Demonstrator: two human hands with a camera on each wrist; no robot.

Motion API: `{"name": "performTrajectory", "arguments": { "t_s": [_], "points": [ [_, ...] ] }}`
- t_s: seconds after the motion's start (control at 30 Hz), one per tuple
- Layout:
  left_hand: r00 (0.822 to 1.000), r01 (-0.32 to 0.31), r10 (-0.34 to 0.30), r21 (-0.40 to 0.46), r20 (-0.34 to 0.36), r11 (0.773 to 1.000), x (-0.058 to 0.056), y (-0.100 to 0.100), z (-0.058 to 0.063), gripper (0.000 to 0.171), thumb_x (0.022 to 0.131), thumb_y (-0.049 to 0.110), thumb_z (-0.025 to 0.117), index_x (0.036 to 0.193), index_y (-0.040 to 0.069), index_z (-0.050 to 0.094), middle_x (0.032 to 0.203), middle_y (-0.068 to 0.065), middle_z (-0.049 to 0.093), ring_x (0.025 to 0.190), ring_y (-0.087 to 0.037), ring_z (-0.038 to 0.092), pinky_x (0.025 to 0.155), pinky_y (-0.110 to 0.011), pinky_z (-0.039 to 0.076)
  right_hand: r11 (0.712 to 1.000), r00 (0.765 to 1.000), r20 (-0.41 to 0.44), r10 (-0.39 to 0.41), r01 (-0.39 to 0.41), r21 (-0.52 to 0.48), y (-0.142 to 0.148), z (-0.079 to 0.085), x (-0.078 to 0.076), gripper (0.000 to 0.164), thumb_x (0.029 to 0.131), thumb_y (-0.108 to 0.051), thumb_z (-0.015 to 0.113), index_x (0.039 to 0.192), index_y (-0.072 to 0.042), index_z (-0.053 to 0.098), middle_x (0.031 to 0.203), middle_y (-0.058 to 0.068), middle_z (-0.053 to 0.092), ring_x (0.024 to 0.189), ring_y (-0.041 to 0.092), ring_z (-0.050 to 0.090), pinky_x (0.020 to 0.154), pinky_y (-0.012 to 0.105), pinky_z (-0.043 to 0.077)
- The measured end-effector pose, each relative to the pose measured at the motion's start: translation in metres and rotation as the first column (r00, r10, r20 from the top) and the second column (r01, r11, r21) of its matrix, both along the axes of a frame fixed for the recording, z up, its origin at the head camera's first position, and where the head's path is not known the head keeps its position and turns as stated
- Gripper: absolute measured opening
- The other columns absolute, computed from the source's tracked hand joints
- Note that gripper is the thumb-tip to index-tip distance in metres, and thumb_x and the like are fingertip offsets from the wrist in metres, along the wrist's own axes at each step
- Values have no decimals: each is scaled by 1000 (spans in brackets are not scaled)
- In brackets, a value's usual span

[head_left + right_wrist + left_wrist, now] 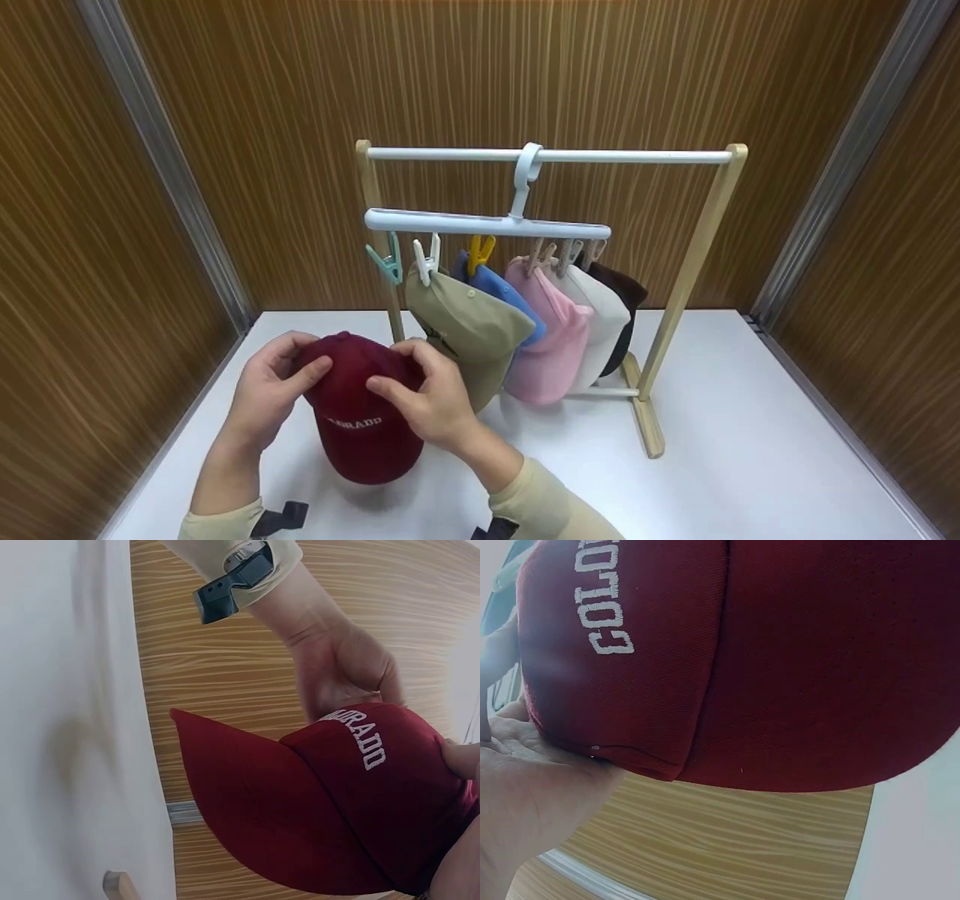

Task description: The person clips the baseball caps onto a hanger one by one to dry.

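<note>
A dark red baseball cap [352, 397] with white lettering on its front hangs brim-down between both hands, above the white table. My left hand [266, 390] grips the crown's left side, thumb on the front. On the crown's right side, my right hand [435, 394] pinches the cloth with thumb and fingers. The brim [240, 802] points down toward the table in the right wrist view. Just behind the right hand, an olive cap [472, 322] hangs from a white clothespin [427, 259]. A teal clothespin [388, 259] at the hanger's left end holds nothing.
A pale blue clip hanger [450, 223] hooks over the white rail [630, 157] of a wooden-legged rack [686, 285]. Blue [506, 296], pink [547, 337], white [596, 315] and dark brown [626, 289] caps hang from it. Wood-grain panels [450, 75] enclose the white table [750, 420].
</note>
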State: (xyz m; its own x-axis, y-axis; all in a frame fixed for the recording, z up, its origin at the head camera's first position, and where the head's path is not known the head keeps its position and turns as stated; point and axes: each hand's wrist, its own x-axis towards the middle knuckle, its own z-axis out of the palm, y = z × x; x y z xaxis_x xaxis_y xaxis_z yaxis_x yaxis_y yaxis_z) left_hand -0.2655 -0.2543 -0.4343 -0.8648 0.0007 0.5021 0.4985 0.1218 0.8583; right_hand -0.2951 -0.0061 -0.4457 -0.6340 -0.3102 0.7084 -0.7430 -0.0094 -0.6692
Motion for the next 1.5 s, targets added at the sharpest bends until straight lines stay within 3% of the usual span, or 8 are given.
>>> {"name": "performTrajectory", "arguments": {
  "t_s": [0.6,1.07,1.27,1.5],
  "points": [
    [985,109,-102,48,-139,993,4,22,15,21,102,-13,69,122,-9,70,108,-20,74,95,-27,73,79,-32,66,998,994,-105,-5,-1,-60,17,15,12,28,98,-12,87,120,-4,71,108,7,76,97,19,71,81,35,65],
    [973,136,-127,34,-194,990,11,38,21,23,102,-14,69,123,-8,69,107,-20,73,92,-26,72,75,-32,65,998,994,-113,-4,-4,-65,33,26,21,26,98,-10,87,118,-5,72,108,6,75,96,21,71,81,36,64],
    [975,125,-121,13,-186,992,13,45,20,23,101,-14,70,122,-6,70,106,-19,73,90,-26,72,74,-32,65,998,993,-115,-5,-2,-61,39,27,23,27,97,-9,88,118,-5,72,109,6,76,98,22,72,82,36,64],
    [957,213,-210,-7,-200,977,-1,36,19,23,101,-13,71,122,-4,70,106,-18,74,90,-26,73,75,-32,66,994,985,-142,-94,85,-63,32,28,29,25,96,-7,89,114,-5,71,104,5,75,95,21,70,80,35,63]
  ]
}}
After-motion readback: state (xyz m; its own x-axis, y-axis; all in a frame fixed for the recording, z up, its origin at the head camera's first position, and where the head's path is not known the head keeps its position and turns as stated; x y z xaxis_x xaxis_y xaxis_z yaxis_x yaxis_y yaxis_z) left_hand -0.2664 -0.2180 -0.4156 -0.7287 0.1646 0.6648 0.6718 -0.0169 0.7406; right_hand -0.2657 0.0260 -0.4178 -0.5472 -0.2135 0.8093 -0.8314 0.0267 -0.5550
